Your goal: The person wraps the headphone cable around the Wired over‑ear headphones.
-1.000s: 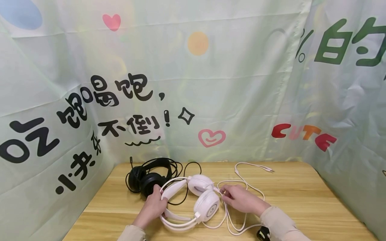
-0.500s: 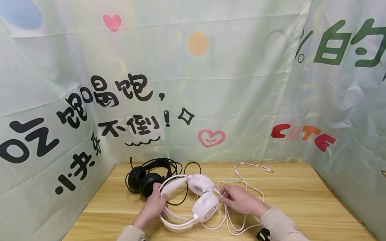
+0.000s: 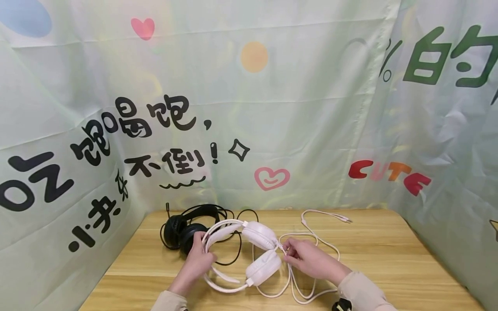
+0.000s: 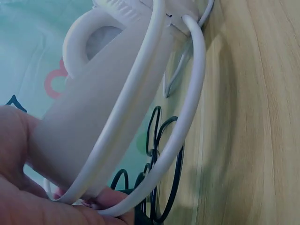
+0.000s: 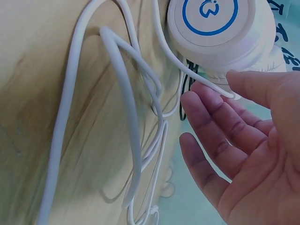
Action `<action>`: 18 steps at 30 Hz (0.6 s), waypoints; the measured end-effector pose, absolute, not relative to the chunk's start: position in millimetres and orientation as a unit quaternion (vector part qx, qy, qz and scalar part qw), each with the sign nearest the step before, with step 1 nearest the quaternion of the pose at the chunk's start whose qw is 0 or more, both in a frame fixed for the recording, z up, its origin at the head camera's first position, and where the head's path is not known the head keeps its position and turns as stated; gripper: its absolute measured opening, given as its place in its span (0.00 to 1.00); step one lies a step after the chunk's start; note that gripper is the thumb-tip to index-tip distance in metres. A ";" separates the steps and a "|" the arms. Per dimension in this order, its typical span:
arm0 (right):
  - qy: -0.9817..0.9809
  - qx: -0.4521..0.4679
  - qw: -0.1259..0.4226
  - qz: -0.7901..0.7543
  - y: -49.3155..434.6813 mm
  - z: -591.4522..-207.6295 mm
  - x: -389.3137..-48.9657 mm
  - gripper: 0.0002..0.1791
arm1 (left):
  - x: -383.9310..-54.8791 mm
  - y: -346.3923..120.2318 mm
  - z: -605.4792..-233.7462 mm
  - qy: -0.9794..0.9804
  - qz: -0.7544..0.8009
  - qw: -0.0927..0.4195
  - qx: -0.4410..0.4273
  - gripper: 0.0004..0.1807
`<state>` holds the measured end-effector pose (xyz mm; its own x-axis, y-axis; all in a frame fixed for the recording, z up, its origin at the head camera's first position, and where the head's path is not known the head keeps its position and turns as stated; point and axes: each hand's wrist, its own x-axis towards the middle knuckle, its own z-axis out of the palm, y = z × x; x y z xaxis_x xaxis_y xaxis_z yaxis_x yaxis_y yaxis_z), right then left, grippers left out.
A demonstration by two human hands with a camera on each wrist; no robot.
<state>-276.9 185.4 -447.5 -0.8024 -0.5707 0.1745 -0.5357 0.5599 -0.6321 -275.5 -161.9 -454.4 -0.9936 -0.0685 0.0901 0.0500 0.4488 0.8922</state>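
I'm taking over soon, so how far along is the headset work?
Possibly done: the black headset lies at the back left of the table, perhaps set aside. In hand: the left hand grips the white headset by its headband; the right hand is at its cable. Remaining, probably: tidying that cable, which is loosely looped.

A hand could pass over the right side of the table (image 3: 412, 255), beyond the looped white cable (image 5: 125, 93). White headphones (image 3: 260, 235) bar the middle, a black headset (image 3: 175, 232) lies just beyond the left hand (image 3: 198, 261), and a curtain (image 3: 303, 129) closes the back.
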 end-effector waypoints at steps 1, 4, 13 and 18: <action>0.882 -0.312 0.023 -0.352 185.3 -447.6 -276.6 0.10 | -275.6 -160.8 -453.4 -0.848 -0.527 0.057 0.007 0.39; 0.880 -0.308 0.019 -0.362 184.5 -448.2 -275.1 0.10 | -275.9 -157.3 -450.7 -0.844 -0.531 0.067 0.021 0.43; 0.883 -0.296 -0.003 -0.365 184.4 -450.8 -274.0 0.08 | -282.6 -153.0 -452.0 -0.839 -0.528 0.106 0.077 0.25; 0.884 -0.296 -0.027 -0.360 183.8 -450.5 -272.0 0.07 | -283.9 -153.4 -452.1 -0.826 -0.542 0.125 0.091 0.11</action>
<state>-272.0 183.8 -450.5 -0.8238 -0.5031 0.2613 -0.5426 0.5661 -0.6206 -283.9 -153.4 -452.1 -0.9522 -0.2859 0.1079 -0.0150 0.3963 0.9180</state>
